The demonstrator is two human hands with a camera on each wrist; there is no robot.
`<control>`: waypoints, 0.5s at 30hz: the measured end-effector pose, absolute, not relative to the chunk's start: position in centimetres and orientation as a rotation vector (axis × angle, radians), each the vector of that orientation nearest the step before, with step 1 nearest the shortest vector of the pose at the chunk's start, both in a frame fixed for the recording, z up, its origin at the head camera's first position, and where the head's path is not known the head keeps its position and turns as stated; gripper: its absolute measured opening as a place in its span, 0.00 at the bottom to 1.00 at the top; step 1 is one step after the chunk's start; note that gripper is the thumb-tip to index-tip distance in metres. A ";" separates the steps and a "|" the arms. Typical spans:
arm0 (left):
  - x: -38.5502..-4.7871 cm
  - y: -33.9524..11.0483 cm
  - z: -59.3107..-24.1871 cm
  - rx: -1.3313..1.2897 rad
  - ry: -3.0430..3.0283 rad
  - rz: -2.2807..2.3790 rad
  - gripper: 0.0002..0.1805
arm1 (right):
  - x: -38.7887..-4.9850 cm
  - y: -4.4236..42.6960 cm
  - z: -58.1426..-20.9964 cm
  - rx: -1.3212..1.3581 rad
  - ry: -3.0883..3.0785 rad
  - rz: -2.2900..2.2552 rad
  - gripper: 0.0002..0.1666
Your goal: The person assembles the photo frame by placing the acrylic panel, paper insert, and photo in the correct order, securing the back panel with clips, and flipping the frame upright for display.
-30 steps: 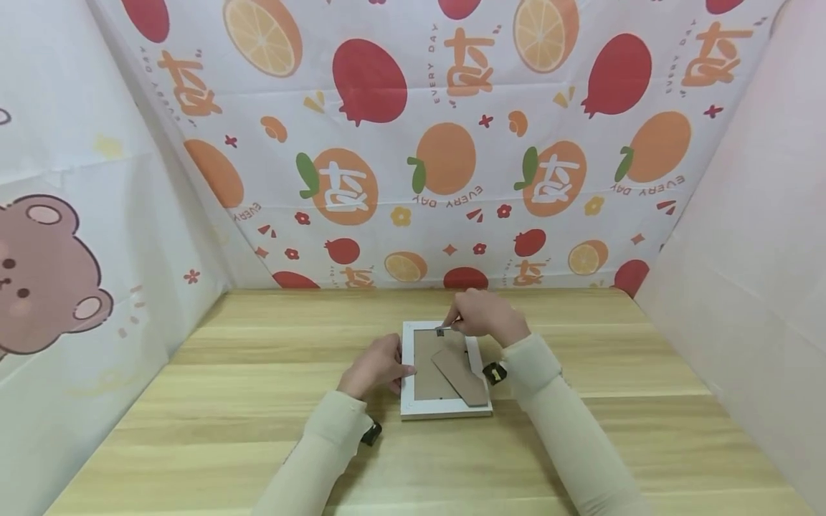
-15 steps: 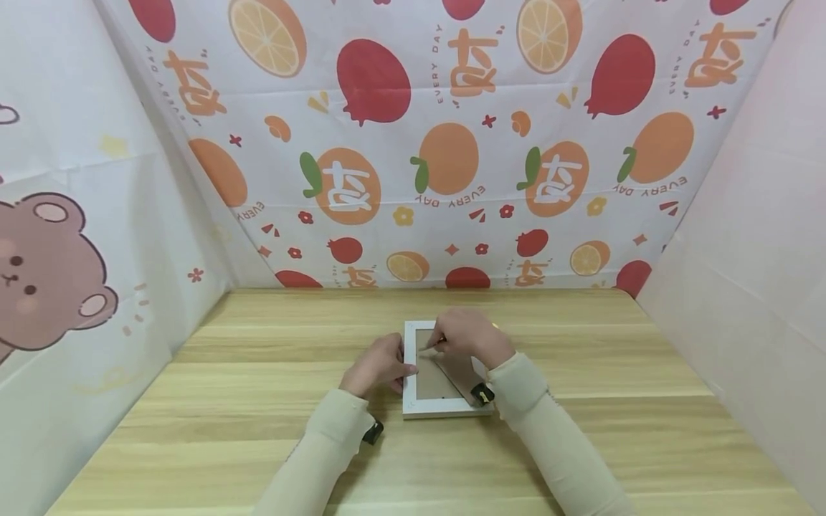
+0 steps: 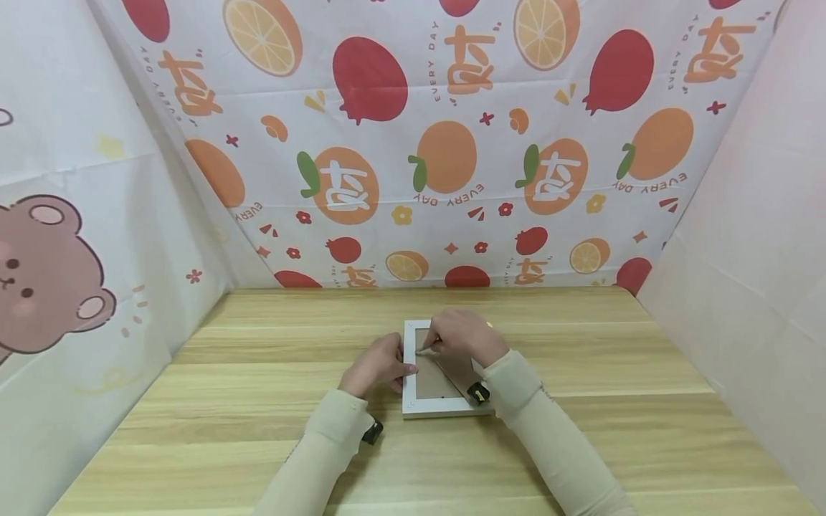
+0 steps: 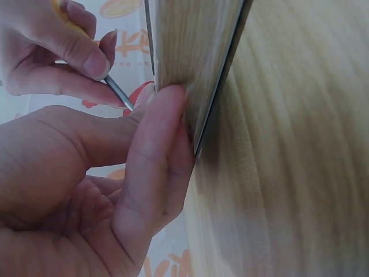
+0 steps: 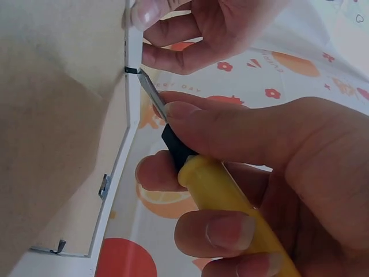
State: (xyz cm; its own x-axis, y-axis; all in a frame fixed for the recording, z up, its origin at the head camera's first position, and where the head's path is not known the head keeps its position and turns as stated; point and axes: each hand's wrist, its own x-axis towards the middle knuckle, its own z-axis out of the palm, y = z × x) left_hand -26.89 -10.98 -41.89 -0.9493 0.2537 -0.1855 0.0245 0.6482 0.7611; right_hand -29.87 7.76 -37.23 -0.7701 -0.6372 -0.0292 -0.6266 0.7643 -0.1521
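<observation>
A white picture frame (image 3: 410,390) lies face down on the table, its brown backing board (image 3: 432,383) upward. A slanted stand leg (image 3: 457,374) rests on the board, partly covered by my right hand. My left hand (image 3: 377,364) grips the frame's left side, thumb on top and fingers against the outer edge. My right hand (image 3: 459,335) holds a screwdriver with a yellow handle (image 5: 222,190) and black collar. In the right wrist view its metal tip (image 5: 144,78) meets a dark bent tab (image 5: 131,70) at the frame's inner edge.
The wooden table (image 3: 271,401) spreads around the frame on all sides. A fruit-print cloth (image 3: 445,158) hangs behind it, and pale cloth walls stand at left and right. Another metal tab (image 5: 60,247) and a small hanger (image 5: 104,186) show on the frame's back.
My right hand has brought the screwdriver from the frame's top edge down and left to its left inner edge, with only a slight shift in the last half second. The left hand keeps its place.
</observation>
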 end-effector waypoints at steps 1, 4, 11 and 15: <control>-26.9 -11.0 -41.9 0.224 2.593 1.190 0.13 | -29.9 7.7 -37.2 -1.030 2.872 -0.207 0.10; -26.9 -11.0 -41.9 0.220 2.591 1.192 0.13 | -29.9 7.7 -37.2 -1.012 2.863 -0.210 0.10; -27.0 -11.0 -41.8 0.217 2.590 1.196 0.14 | -29.9 7.7 -37.1 -0.983 2.855 -0.192 0.10; -26.9 -11.0 -41.9 0.223 2.595 1.194 0.13 | -29.8 7.7 -37.1 -0.980 2.846 -0.204 0.10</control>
State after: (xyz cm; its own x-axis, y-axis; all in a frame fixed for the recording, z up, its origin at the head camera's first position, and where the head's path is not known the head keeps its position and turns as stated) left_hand -26.85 -11.05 -41.87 -0.9502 0.2521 -0.1831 0.0250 0.6474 0.7618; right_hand -29.84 7.74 -37.12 -0.7819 -0.6191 -0.0738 -0.6023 0.7806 -0.1673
